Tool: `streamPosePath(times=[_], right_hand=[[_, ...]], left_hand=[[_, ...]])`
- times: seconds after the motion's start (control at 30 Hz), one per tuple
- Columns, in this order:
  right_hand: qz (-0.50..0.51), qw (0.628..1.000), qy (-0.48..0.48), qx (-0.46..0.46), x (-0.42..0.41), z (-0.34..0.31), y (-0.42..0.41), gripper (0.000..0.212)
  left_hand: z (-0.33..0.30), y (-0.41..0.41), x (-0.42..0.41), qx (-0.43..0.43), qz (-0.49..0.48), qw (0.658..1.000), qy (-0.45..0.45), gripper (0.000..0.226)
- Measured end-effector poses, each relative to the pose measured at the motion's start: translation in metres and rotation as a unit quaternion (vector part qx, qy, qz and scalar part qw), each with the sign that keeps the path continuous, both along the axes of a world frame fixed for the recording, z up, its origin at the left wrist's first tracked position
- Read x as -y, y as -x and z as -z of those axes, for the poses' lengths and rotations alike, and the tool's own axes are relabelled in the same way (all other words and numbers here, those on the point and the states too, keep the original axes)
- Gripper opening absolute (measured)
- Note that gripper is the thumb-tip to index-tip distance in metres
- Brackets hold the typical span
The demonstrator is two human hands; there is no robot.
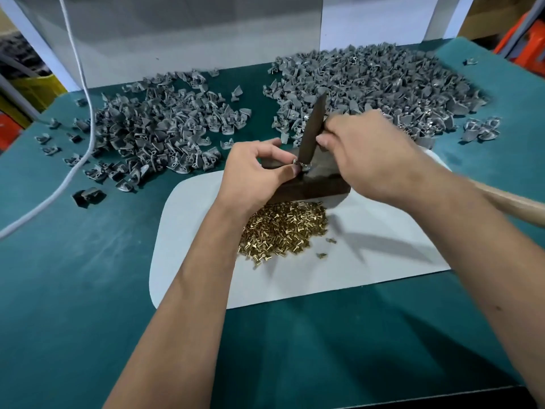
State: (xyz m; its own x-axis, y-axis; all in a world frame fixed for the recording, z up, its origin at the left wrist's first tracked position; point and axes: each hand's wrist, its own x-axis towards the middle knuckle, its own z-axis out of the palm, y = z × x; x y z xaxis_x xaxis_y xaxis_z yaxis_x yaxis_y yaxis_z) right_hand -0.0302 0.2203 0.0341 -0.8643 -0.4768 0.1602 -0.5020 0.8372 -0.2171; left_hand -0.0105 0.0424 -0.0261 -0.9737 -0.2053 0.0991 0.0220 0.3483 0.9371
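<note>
The left hand [253, 175] is pinching a small silvery metal part [299, 166] atop the dark rectangular metal block [312, 188], while the right hand [368, 152] is gripping a dark tapered steel punch [312, 125] (slightly tilted) standing on that part.

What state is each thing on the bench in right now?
Left hand: fingers pinch the small metal part on the block.
Right hand: grips the rod.
Rod: leaning, tip down at the part.
Block: lying on the white mat.
Brass rivets: loose heap on the mat.
Grey parts: two loose heaps on the table.
</note>
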Motion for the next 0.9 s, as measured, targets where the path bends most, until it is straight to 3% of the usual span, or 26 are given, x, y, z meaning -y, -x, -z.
streamPosePath(times=[0.07,0.17,0.2,0.33,0.4,0.5,0.53,0.67,0.73,0.83,0.9], right_hand=[[0.003,1.0,0.006,-0.003,-0.003,-0.008,0.004,0.021],[0.006,0.984,0.148,-0.101,-0.006,-0.013,0.008,0.023],[0.007,0.983,0.151,-0.105,-0.003,-0.011,0.006,0.022],[0.031,0.999,-0.02,-0.012,0.004,0.005,-0.001,0.021],[0.037,0.999,-0.015,-0.032,-0.001,-0.003,0.004,0.022],[0.048,0.983,0.126,-0.125,-0.008,-0.011,0.005,0.027],[0.042,0.982,0.134,-0.128,-0.005,-0.009,0.002,0.027],[0.034,0.998,-0.031,-0.038,0.003,0.004,-0.004,0.021],[0.033,0.997,-0.015,-0.074,0.0,-0.003,0.001,0.021],[0.053,0.986,0.095,-0.129,-0.001,-0.002,0.001,0.024],[0.04,0.996,0.025,-0.079,0.006,0.008,-0.004,0.025]], left_hand=[[-0.002,-0.001,0.001,0.002,-0.001,1.0,0.007,0.013],[-0.003,-0.001,0.002,0.007,-0.002,1.0,0.004,0.013],[-0.002,-0.001,0.001,0.01,-0.002,1.0,-0.003,0.013],[-0.005,-0.005,-0.002,0.011,-0.001,1.0,-0.026,0.018],[-0.006,-0.005,-0.001,0.012,-0.004,1.0,-0.022,0.018],[-0.006,-0.004,-0.001,0.014,-0.001,1.0,-0.022,0.018],[-0.007,-0.004,-0.001,0.013,-0.002,1.0,-0.019,0.019],[-0.008,-0.006,-0.002,0.003,0.003,1.0,-0.014,0.023],[-0.007,-0.007,-0.001,0.005,-0.002,1.0,-0.014,0.021],[-0.006,-0.005,-0.001,0.003,0.004,1.0,-0.009,0.019],[-0.007,-0.005,-0.001,-0.003,0.005,1.0,-0.006,0.022]])
